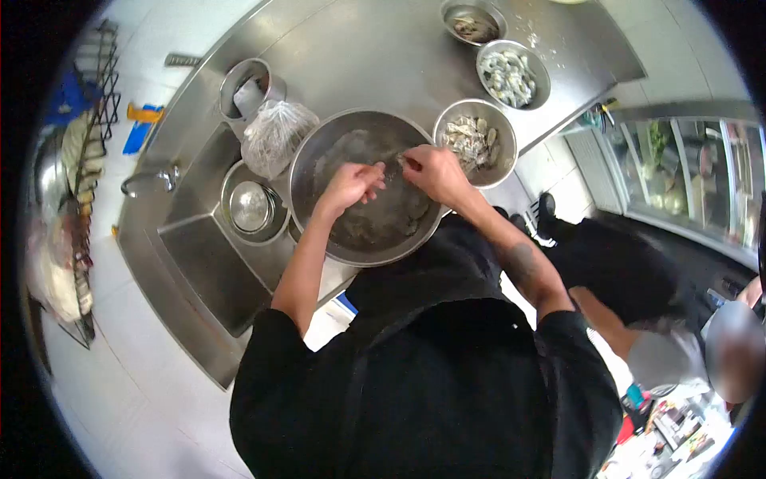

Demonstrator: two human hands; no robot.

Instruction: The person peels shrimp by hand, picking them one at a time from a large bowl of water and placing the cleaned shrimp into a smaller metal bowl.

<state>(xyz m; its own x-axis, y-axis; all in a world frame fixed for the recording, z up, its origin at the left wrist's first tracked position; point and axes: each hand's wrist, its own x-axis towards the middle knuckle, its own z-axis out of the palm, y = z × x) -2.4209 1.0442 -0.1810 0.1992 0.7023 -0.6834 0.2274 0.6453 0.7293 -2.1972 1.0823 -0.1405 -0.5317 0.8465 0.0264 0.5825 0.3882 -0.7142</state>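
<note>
A large steel bowl of murky water stands in front of me, with greyish lumps under the surface. Over it, my right hand pinches a small greyish piece that looks like a shrimp between thumb and fingertips. My left hand hovers over the water just left of it, its fingers loosely bent and apart, with nothing clearly in them. Right beside the large bowl, a steel bowl contains pale shell-like pieces. Behind that, another bowl holds whitish-grey pieces resembling peeled shrimp.
At the far edge sits a bowl with brownish contents. A tied clear plastic bag and a steel pot stand left, near the sink and tap. Another person in dark clothes is close on my right.
</note>
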